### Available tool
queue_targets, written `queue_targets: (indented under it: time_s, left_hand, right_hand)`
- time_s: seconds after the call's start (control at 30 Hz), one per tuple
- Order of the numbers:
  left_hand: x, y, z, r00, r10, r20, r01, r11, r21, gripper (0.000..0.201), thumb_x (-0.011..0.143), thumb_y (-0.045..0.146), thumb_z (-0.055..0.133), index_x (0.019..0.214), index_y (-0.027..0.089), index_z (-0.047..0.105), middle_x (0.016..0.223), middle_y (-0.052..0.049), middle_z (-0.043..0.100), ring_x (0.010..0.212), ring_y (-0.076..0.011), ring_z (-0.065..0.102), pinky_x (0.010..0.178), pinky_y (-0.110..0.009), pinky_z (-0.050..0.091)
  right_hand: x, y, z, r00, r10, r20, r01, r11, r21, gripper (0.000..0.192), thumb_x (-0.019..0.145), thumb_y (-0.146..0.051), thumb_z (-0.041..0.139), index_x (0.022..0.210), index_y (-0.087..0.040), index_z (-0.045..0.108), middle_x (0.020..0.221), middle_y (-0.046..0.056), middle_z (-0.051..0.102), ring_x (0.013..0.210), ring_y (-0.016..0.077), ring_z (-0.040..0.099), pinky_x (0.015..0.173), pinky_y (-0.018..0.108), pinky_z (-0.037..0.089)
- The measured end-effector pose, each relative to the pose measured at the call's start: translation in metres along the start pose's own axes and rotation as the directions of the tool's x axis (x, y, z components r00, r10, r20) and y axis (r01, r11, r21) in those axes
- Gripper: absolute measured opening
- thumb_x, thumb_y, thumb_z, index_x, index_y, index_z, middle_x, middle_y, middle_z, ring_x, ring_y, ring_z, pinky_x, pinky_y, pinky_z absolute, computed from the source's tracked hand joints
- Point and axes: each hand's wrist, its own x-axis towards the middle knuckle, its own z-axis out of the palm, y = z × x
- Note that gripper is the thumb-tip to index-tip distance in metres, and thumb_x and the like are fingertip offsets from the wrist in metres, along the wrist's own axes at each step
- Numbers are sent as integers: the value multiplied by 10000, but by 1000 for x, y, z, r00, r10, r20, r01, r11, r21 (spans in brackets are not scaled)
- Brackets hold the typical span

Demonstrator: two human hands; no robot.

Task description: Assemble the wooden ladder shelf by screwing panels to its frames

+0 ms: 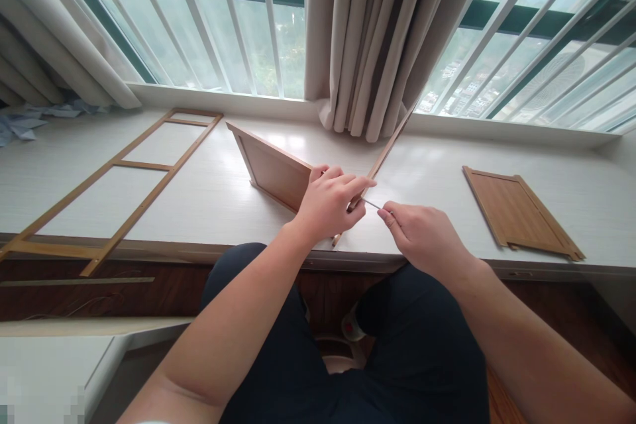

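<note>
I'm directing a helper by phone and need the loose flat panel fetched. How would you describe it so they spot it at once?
Start at the white window ledge under the barred window. Go to its right end, past the curtain and the person's right hand. The wooden panel lies flat there on its own: a solid brown board with small tabs along its near edge, unlike the open ladder-like frame at the left or the tilted panel held in the middle.

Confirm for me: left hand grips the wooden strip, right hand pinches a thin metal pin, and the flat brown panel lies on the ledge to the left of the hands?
Not quite. The head view shows the flat brown panel to the right of the hands, not the left. The left hand does grip the wooden strip, and the right hand pinches the pin.
</note>
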Motion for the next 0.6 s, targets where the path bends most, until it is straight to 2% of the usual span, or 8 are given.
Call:
queue_targets:
  time_s: [0.27, 0.6]
  left_hand:
    - [0, 0, 1, 1000, -5, -3, 5, 1000, 4, 341, 893, 232, 583, 1204, 282, 712, 901, -6, 761, 924, -236, 586, 1024, -444, 305]
    - [0, 0, 1, 1000, -2, -17, 2, 1000, 3, 340, 889, 218, 585, 1196, 281, 715, 925, 5, 769, 925, -231, 590, 1031, -443, 297]
  right_hand:
    - [-3, -2, 2, 997, -51, -61, 46, 995, -87, 350, 1079, -363, 384, 851, -205, 596, 743, 59, 696, 654, 192, 605, 589, 323, 199]
    - [0, 2, 9, 992, -54, -118, 48, 997, -56, 324, 1077, -349, 405, 903, -206, 638, 761, 42, 706, 663, 184, 600, 593, 318, 207]
